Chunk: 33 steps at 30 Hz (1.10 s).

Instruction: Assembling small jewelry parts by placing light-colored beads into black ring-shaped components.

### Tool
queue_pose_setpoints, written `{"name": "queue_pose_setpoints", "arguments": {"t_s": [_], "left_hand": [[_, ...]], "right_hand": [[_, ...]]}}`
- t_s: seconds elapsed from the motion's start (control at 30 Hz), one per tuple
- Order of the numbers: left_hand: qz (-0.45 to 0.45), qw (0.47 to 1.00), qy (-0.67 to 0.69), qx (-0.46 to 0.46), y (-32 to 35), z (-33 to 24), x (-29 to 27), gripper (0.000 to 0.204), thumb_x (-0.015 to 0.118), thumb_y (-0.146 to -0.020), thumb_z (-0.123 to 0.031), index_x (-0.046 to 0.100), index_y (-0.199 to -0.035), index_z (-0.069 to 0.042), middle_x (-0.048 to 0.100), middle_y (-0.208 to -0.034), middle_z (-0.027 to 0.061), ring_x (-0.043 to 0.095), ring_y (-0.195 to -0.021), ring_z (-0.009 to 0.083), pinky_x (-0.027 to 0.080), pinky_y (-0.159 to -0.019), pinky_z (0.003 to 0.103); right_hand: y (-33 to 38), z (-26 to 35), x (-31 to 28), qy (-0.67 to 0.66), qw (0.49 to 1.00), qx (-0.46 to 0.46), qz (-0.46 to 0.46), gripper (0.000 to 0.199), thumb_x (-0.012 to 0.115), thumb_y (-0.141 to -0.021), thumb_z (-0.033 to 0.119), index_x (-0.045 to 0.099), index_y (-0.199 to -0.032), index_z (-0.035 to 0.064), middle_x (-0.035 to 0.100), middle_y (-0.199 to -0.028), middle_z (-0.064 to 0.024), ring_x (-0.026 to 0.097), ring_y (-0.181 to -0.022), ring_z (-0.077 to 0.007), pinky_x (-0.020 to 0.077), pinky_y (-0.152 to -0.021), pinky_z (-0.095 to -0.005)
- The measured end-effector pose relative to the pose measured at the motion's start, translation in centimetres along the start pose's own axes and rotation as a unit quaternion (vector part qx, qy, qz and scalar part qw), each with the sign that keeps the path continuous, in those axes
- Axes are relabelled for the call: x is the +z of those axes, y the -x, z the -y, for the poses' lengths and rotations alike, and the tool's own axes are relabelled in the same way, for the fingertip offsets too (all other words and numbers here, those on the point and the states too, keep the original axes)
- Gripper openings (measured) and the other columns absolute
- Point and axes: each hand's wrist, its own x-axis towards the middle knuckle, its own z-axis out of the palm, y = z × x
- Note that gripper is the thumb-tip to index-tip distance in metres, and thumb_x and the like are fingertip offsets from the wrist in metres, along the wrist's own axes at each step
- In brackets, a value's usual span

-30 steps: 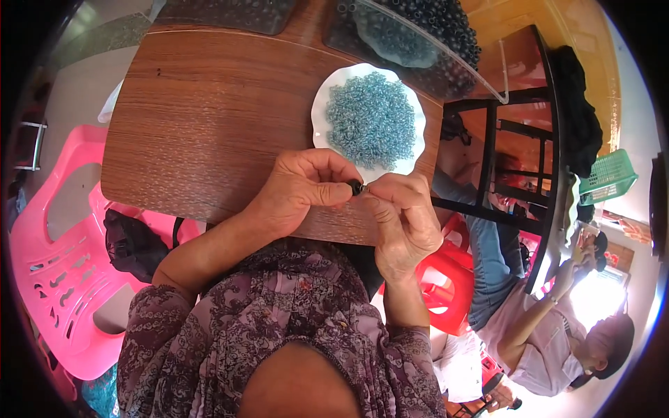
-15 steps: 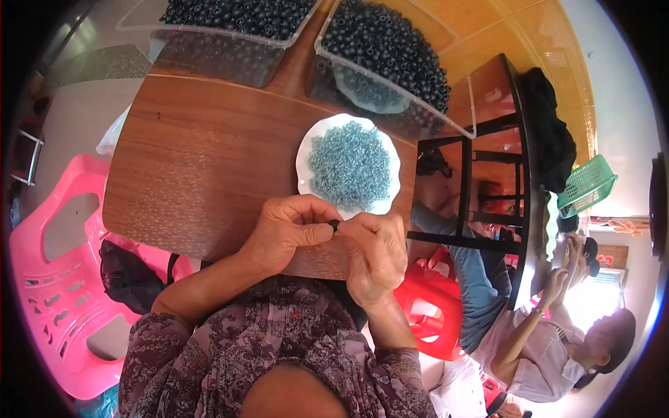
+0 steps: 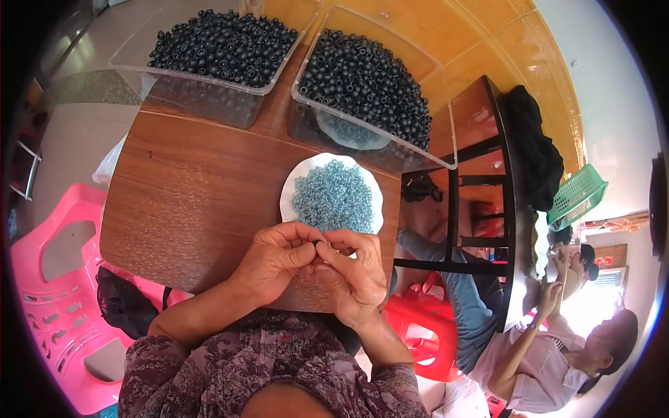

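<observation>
My left hand [image 3: 275, 263] pinches a small black ring-shaped part [image 3: 317, 244] between thumb and forefinger, above the near edge of the table. Closed against it from the other side is my right hand [image 3: 357, 279], thumb and forefinger pressed together at the part. Whatever these right fingertips hold is too small and covered to make out. Just beyond both hands, a white scalloped plate [image 3: 288, 202] carries a heap of small clear bluish rings [image 3: 334, 195]. The hands overlap its near rim in view.
Two clear plastic bins, left [image 3: 202, 101] and right [image 3: 390, 157], hold black ring-shaped parts at the table's [image 3: 174, 181] far side. Pink chair [image 3: 49, 292] at left, red stool [image 3: 418, 320] at right. A seated person [image 3: 550, 355] works at a dark table further right.
The view has tilted, so bins, plate and table appear lower. My right fingers have closed in around the black part, which my left hand still pinches.
</observation>
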Motion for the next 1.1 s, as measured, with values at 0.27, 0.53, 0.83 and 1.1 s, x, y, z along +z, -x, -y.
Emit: {"name": "queue_pose_setpoints", "arguments": {"t_s": [0.27, 0.53, 0.83, 1.1], "left_hand": [[0.023, 0.998, -0.065, -0.001, -1.1, -0.7, -0.5, 0.015, 0.061, -0.084, -0.001, 0.06, -0.099, 0.004, 0.062, -0.084, 0.0111, 0.058, -0.068, 0.0145, 0.048, -0.064, 0.027], [0.002, 0.995, -0.103, -0.005, -2.2, -1.4, -1.8, 0.016, 0.062, -0.084, -0.004, 0.059, -0.097, 0.005, 0.061, -0.081, 0.0121, 0.057, -0.068, 0.0169, 0.047, -0.063, 0.029], [-0.023, 0.996, -0.077, -0.026, -2.3, -1.4, -2.5, 0.016, 0.063, -0.083, -0.003, 0.059, -0.097, 0.005, 0.061, -0.083, 0.0121, 0.058, -0.07, 0.0165, 0.047, -0.063, 0.029], [-0.03, 0.995, -0.091, -0.017, -1.7, -1.0, -2.7, 0.015, 0.061, -0.082, 0.002, 0.062, -0.097, 0.004, 0.064, -0.082, 0.0104, 0.058, -0.066, 0.0126, 0.048, -0.062, 0.025]], "right_hand": [[-9.2, -5.3, -5.1, 0.056, 0.988, 0.069, -0.124, 0.013, 0.059, -0.076, -0.003, 0.065, -0.088, -0.0022, 0.063, -0.081, -0.0026, 0.056, -0.072, -0.0083, 0.045, -0.066, -0.0208], [-20.8, -17.3, -6.7, 0.199, 0.97, 0.135, 0.038, 0.017, 0.064, -0.072, 0.002, 0.068, -0.088, 0.0004, 0.068, -0.077, -0.0093, 0.062, -0.071, -0.0145, 0.0474, -0.066, -0.0256], [-22.3, -20.7, -3.4, 0.471, 0.849, -0.098, 0.22, 0.011, 0.062, -0.064, 0.004, 0.061, -0.075, 0.0048, 0.064, -0.079, -0.0149, 0.058, -0.083, -0.0332, 0.0495, -0.071, -0.0403], [-21.9, -20.4, -3.6, 0.438, 0.864, -0.099, 0.226, 0.016, 0.062, -0.065, 0.001, 0.06, -0.081, 0.0049, 0.06, -0.077, -0.0158, 0.057, -0.082, -0.0343, 0.0471, -0.074, -0.0418]]}}
